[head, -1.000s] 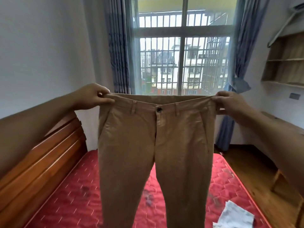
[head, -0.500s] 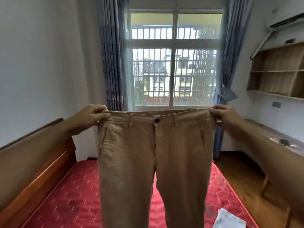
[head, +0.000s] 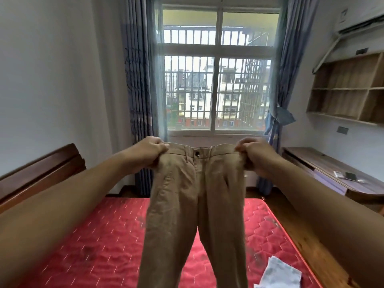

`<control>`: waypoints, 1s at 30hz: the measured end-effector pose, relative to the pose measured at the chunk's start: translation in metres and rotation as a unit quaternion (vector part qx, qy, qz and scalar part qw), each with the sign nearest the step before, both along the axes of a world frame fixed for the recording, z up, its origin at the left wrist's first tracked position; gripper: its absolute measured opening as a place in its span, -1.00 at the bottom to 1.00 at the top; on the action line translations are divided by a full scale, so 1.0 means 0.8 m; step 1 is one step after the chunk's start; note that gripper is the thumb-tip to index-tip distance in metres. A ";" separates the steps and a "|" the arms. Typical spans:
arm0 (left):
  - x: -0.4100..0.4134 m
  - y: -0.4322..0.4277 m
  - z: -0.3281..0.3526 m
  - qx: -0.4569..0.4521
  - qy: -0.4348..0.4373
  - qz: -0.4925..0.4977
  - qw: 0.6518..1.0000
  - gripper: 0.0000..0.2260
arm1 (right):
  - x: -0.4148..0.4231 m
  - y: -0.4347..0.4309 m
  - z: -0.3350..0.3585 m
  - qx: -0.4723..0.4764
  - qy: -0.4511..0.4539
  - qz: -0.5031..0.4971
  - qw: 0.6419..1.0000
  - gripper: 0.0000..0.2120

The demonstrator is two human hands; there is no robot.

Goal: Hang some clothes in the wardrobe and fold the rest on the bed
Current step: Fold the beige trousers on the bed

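Gripping the waistband at each end, left hand (head: 148, 153) and right hand (head: 256, 155) hold creased, buttoned tan trousers (head: 197, 204) mid-frame, legs dangling over the red bed (head: 99, 242).

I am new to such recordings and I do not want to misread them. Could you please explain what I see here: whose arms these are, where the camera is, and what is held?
There is no machine here: these are a person's two bare arms. The camera sits on the person's head and looks forward and down. The left hand and the right hand each grip one side of the waistband of the tan trousers, which hang legs down above the red mattress. A pale cloth lies on the mattress at the lower right. Behind are a barred window and, at the right, a wooden desk.
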State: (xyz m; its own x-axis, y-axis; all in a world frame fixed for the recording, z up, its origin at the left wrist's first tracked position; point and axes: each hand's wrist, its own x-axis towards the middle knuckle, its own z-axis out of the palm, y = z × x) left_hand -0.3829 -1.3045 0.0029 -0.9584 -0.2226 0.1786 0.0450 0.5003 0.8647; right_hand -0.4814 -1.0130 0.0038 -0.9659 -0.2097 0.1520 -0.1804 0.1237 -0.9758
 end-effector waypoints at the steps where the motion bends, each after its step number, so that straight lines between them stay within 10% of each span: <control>1: 0.001 0.022 0.001 -0.015 -0.003 -0.022 1.000 -0.77 | 0.016 -0.016 0.003 0.004 -0.020 0.061 0.998 -0.72; 14: 0.028 0.108 -0.021 -0.264 0.046 -0.032 0.963 -0.34 | 0.072 -0.049 0.003 0.062 -0.007 0.198 0.978 -0.80; 19: 0.017 0.113 -0.045 -0.210 0.073 -0.022 0.975 -0.70 | 0.064 -0.044 -0.012 0.134 0.131 0.183 0.965 -0.94; 24: 0.024 0.103 -0.043 -0.076 0.096 -0.044 0.992 -0.66 | 0.006 0.010 -0.028 0.489 0.263 0.087 0.827 -0.65; 30: 0.040 0.092 -0.023 -0.041 0.109 -0.025 0.993 -0.47 | -0.023 0.059 -0.015 0.377 0.180 0.235 0.878 -0.58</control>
